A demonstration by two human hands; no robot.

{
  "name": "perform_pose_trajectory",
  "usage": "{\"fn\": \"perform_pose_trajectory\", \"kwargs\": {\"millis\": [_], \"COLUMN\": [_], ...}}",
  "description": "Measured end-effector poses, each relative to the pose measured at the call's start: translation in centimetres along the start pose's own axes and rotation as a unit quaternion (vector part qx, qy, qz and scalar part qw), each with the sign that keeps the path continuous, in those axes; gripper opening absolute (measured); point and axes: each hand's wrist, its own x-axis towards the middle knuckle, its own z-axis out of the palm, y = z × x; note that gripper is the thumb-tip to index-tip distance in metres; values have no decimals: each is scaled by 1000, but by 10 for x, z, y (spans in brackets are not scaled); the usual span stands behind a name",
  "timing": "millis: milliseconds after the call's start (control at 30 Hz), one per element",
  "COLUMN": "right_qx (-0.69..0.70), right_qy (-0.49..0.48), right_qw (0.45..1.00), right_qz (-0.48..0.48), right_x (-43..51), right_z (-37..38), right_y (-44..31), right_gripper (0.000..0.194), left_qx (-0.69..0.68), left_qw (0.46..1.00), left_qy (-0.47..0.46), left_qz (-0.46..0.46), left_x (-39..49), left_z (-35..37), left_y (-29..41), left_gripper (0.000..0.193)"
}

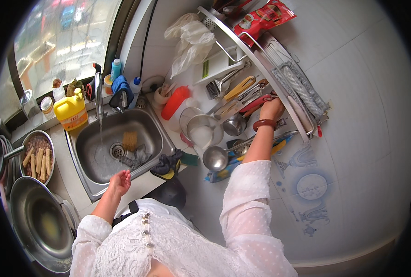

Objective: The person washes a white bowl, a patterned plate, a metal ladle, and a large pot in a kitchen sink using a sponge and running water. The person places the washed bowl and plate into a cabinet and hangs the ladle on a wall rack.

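My right hand (273, 106) reaches up to the wall rack, its fingers around the end of a red utensil handle (255, 103). A reddish-brown bangle circles that wrist. Beside it hang a steel ladle (215, 158), a smaller ladle (234, 124), mesh strainers (202, 131) and yellow-handled tongs (240, 88). My left hand (120, 182) is empty, fingers loosely curled, above the near rim of the stainless steel sink (84, 152). Water runs from the faucet (99, 93) into the basin. A brown sponge (129, 141) and a grey scrubbing cloth (138, 157) lie inside.
Left of the sink stand a pot (53, 142) holding brown sticks and small round pieces, and a large wok (35, 214). A yellow jug (71, 110) is behind the sink. A red-capped bottle (175, 103) stands right of it. The metal rack (260, 64) juts from the wall.
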Motion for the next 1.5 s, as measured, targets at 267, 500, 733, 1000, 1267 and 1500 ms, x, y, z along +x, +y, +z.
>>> {"fn": "perform_pose_trajectory", "kwargs": {"millis": [267,500,733,1000,1267,1500], "right_qx": [226,443,417,444,348,205], "right_qy": [40,44,-53,-514,-700,-620], "right_qw": [972,895,897,712,596,705], "right_qz": [43,37,-140,-178,-183,-276], "right_x": [-16,-110,-250,-369,-438,-428], "right_z": [15,12,41,109,201,324], "right_y": [12,-13,-62,-104,-83,-84], "right_gripper": [32,47,47,29,18,50], "left_qx": [-6,-12,-29,-61,-91,-56], "left_qw": [1000,1000,998,992,975,945], "left_qy": [2,11,53,96,134,206], "left_qz": [-8,-3,12,48,150,247], "left_x": [3,-10,-17,-39,-68,-108], "left_z": [-6,-3,-7,-18,-44,-61], "left_y": [-4,-3,-6,-9,-7,-10], "left_gripper": [11,14,13,15,15,15]}}
